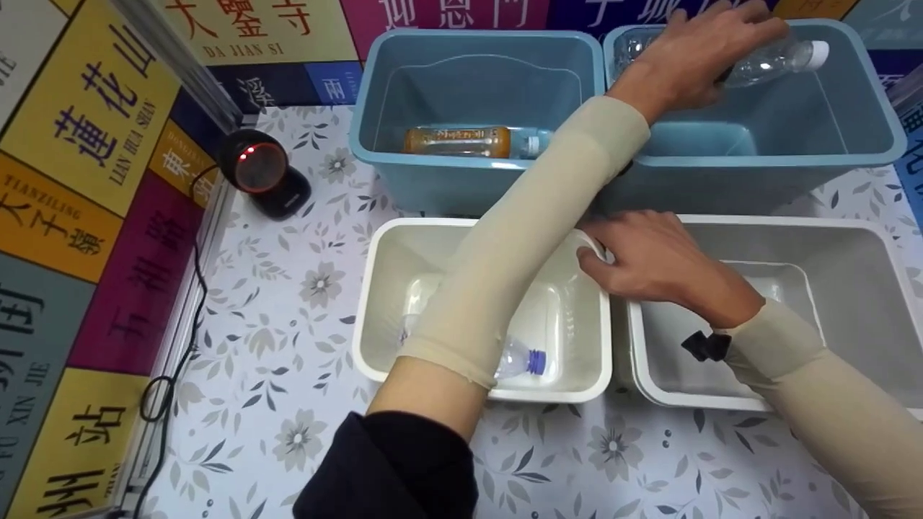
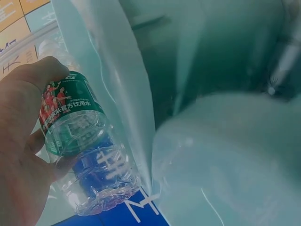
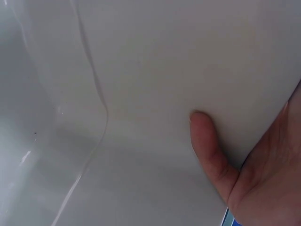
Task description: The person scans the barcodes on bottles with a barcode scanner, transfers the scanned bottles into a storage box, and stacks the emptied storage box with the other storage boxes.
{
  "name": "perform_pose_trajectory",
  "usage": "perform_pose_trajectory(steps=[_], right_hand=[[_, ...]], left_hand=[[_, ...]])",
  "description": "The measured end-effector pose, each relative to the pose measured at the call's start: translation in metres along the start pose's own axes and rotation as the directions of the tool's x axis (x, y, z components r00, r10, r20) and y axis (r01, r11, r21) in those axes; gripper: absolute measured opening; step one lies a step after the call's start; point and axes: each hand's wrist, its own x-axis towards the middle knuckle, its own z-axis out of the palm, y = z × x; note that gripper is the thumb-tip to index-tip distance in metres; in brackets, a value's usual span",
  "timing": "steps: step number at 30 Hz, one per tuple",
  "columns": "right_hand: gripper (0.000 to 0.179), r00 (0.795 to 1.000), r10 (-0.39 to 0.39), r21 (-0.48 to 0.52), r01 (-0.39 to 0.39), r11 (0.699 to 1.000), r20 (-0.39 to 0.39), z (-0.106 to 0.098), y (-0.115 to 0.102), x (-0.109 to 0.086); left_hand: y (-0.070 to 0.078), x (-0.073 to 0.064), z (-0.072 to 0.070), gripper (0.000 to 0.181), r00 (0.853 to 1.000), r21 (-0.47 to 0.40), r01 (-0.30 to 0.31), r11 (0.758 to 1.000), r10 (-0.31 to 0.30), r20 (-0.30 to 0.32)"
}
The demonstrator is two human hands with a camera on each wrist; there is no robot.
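Note:
My left hand (image 1: 703, 54) grips a clear plastic bottle (image 1: 771, 63) across its middle, above the right blue bin (image 1: 764, 161). In the left wrist view, the bottle's green label (image 2: 70, 103) shows beside the fingers, next to the bin's wall. The bottle's white cap (image 1: 818, 55) points right. My right hand (image 1: 652, 259) rests at the adjoining rims of the left white bin (image 1: 483, 395) and right white bin (image 1: 807, 223). Its thumb (image 3: 209, 146) lies against a pale bin wall in the right wrist view; its other fingers are partly hidden.
An orange-labelled bottle (image 1: 458, 142) lies in the left blue bin (image 1: 404, 94). A clear bottle with a purple cap (image 1: 536, 362) lies in the left white bin, partly behind my left arm. A black scanner (image 1: 263, 173) with red lights stands left, its cable (image 1: 198, 288) running along the wall.

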Motion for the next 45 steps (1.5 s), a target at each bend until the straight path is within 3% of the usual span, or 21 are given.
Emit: perform_pose_trajectory(steps=[11,20,27,34,45], right_hand=[[0.021,1.000,0.005,-0.003,-0.005,1.000,0.008,-0.001,-0.002,0.000],[0.024,1.000,-0.005,0.007,0.005,1.000,0.004,0.003,-0.004,0.000],[0.023,1.000,-0.002,0.004,0.002,1.000,0.013,0.000,-0.002,0.000],[0.014,1.000,-0.012,0.001,0.012,1.000,0.021,-0.001,0.000,0.001],[0.022,1.000,0.001,0.000,-0.001,1.000,0.016,-0.001,0.002,0.001]], left_hand=[[0.005,0.007,0.006,0.059,1.000,0.011,-0.016,1.000,0.016,-0.022],[0.004,0.016,0.019,0.059,1.000,0.034,0.007,0.999,-0.006,-0.014],[0.004,0.021,0.020,0.060,0.999,0.065,0.031,0.997,-0.029,-0.034],[-0.003,0.012,0.018,0.058,0.998,0.068,0.041,0.997,-0.038,-0.046],[-0.009,-0.002,0.002,0.059,0.998,0.076,0.043,0.996,-0.040,-0.047]])
